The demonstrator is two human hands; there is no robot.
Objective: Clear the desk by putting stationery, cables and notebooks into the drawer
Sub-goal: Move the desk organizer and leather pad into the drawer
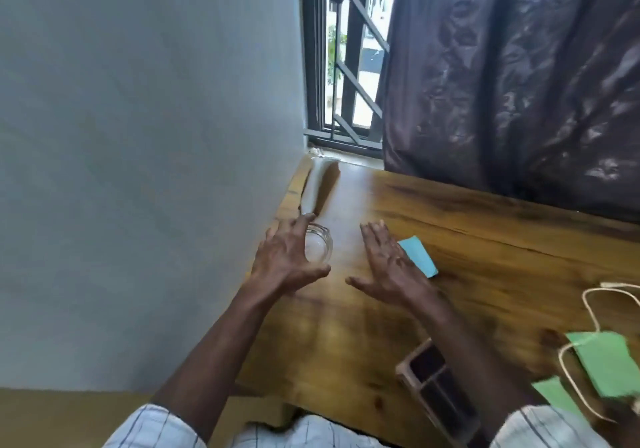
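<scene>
My left hand (285, 260) curls around the near side of a small clear glass jar (320, 245) near the desk's left edge; fingers spread, not clearly gripping it. My right hand (388, 264) hovers flat and open over the wooden desk (485, 239), partly covering a blue sticky-note pad (419, 255). Green sticky notes (606, 361) lie at the right, with a white cable (588, 309) looped over them. A pale notebook or paper stack (318, 184) leans by the wall at the back left.
A wooden organiser box (433, 388) with dark compartments sits at the desk's front edge under my right forearm. A grey wall (138, 136) borders the left. A barred window (346, 66) and dark curtain (519, 84) stand behind the desk. No drawer is in view.
</scene>
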